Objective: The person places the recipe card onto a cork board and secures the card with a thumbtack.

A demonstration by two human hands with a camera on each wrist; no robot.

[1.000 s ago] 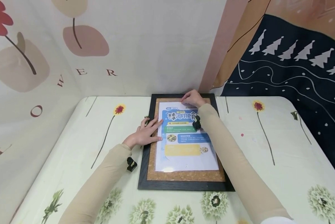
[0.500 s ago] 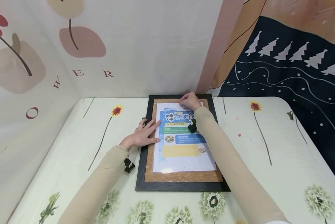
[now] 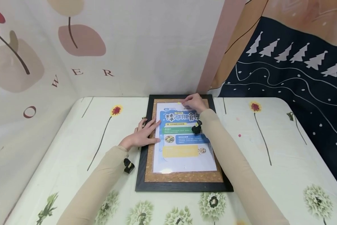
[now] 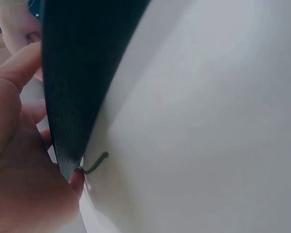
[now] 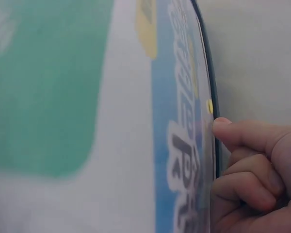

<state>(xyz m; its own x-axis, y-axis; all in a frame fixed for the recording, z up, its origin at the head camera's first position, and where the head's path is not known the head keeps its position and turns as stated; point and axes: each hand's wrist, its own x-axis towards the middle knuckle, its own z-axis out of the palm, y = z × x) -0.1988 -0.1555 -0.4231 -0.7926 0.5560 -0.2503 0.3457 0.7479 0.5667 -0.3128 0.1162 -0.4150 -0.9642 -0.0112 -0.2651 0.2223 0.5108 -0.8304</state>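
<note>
A printed sheet [image 3: 185, 162] with a glossy surface lies on a cork board [image 3: 182, 178] in a black frame [image 3: 182, 187]. My left hand [image 3: 141, 136] rests on the frame's left side, fingers spread, tips at the sheet's edge. In the left wrist view that hand [image 4: 19, 126] lies along the dark frame edge. A small yellow pushpin [image 3: 179, 103] sits at the sheet's top edge. Just right of it is my right hand [image 3: 194, 102]. The right wrist view shows this hand [image 5: 257, 170] with curled fingers, a fingertip apart from the pushpin [image 5: 210, 106].
The frame lies on a table with a floral cloth [image 3: 241, 175]. A pale curtain [image 3: 157, 56] hangs behind, and a dark one with white trees [image 3: 283, 75] is at the right. Small black cameras are worn at both wrists.
My right hand has moved slightly right along the sheet's top edge, and the yellow pushpin has come into view. My left hand has stayed on the frame. The head view has shifted slightly.
</note>
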